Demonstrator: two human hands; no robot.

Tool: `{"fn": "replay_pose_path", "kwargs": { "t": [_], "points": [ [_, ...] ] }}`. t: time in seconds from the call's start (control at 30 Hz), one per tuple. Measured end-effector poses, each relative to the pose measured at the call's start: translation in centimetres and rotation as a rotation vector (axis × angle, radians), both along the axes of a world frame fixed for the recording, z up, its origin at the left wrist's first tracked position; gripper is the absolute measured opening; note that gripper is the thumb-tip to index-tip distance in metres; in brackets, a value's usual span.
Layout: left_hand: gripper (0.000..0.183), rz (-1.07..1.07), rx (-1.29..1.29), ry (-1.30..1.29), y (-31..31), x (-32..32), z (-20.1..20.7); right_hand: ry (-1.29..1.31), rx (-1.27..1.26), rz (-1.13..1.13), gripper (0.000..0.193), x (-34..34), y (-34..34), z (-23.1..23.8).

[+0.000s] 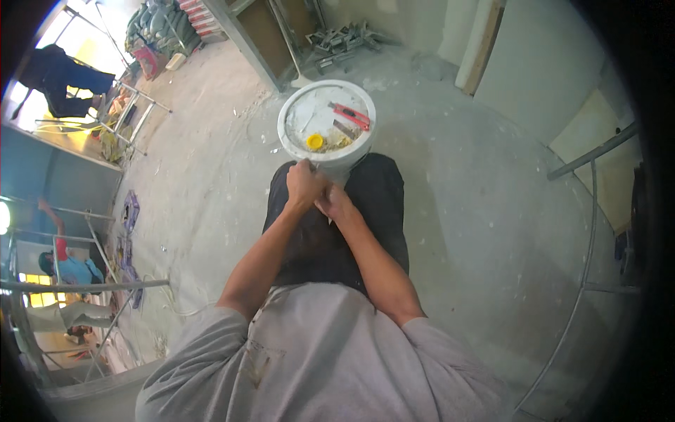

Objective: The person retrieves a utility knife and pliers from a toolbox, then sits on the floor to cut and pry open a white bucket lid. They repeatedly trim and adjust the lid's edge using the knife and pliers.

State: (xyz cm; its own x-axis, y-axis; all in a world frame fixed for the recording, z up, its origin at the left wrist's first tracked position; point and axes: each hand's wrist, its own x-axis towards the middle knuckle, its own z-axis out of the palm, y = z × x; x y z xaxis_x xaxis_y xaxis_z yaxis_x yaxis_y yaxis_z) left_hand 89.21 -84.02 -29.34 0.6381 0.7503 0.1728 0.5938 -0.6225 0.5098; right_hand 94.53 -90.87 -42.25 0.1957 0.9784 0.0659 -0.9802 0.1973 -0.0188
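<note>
My left hand and my right hand meet over my lap, just on the near side of a white bucket. Both are closed with fingers bent inward; the right is partly blurred. A small pale tip shows below them, but what they hold cannot be made out. On the bucket's round top lies a red utility knife. Near it sit a small yellow round piece and a flat dark strip, among crumbly beige bits.
Metal offcuts are heaped by the far wall. Scaffold frames stand at left, with a person in blue and red among them and another person's dark trousers farther up. Stacked sacks lie far left. A metal pole stands right.
</note>
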Motion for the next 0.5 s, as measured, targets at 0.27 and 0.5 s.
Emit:
{"fn": "replay_pose_path", "kwargs": {
  "t": [0.27,0.5],
  "points": [
    [0.019,-0.185,0.098,0.212,2.4,-3.1,1.2,-0.164,-0.4,0.074,0.027,0.0,0.4,2.4],
    [0.023,-0.216,0.122,0.392,1.7,-3.2,3.5,0.297,-0.193,0.049,0.023,0.5,1.3,5.0]
  ]
}}
